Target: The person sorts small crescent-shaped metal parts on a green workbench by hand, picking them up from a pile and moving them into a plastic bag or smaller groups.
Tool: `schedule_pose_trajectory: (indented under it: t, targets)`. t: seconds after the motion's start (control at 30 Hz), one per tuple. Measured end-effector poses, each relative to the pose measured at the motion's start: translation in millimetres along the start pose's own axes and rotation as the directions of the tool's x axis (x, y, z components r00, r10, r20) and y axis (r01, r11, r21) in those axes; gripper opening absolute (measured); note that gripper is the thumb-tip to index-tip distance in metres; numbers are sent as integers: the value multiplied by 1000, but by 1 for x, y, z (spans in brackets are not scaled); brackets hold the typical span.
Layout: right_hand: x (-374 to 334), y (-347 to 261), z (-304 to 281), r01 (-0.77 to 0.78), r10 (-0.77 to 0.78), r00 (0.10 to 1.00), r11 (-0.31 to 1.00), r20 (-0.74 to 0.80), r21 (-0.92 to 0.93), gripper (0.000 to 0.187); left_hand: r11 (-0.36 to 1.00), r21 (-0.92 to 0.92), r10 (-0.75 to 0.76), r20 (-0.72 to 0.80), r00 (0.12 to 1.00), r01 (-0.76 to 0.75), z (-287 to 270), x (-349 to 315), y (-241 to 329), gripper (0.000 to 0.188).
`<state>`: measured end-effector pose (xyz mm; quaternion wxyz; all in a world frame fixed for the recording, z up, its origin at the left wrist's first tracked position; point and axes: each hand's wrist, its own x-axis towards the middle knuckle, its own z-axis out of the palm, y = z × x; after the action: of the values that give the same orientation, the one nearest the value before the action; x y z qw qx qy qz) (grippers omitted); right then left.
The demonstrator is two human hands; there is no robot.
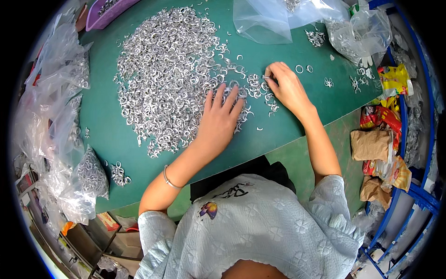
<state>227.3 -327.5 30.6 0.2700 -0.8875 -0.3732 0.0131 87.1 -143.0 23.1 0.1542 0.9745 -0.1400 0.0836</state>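
Note:
A wide heap of small silver metal rings (162,74) covers much of the green tabletop (283,139). My left hand (218,118) rests on the heap's right edge with its fingers spread, over some loose rings. To the right of it, my right hand (287,86) is closed in a pinch at the fingertips on a small silver ring (266,77), partly hidden by the fingers. Between the two hands lies a small scatter of silver rings (254,86). Two larger plain rings (299,69) lie just right of my right hand.
Clear plastic bags (60,116) crowd the left edge, with a filled bag of rings (93,174) at the near left corner. At the far right stands another filled bag (357,35). A purple basket (106,14) sits at the far left. Blue shelving (420,197) runs along the right.

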Motion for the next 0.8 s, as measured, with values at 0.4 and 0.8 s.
schedule_pose_trajectory:
  t: [0.4, 0.8]
  targets:
    - [-4, -13, -5, -321, 334, 935, 661, 118, 679, 17, 960, -254, -155, -139, 978, 116, -14, -3, 7, 28]
    - [-4, -19, 0, -199, 245, 967, 891, -65, 407, 10, 985, -128, -139, -197, 970, 115, -9, 48, -20, 34]
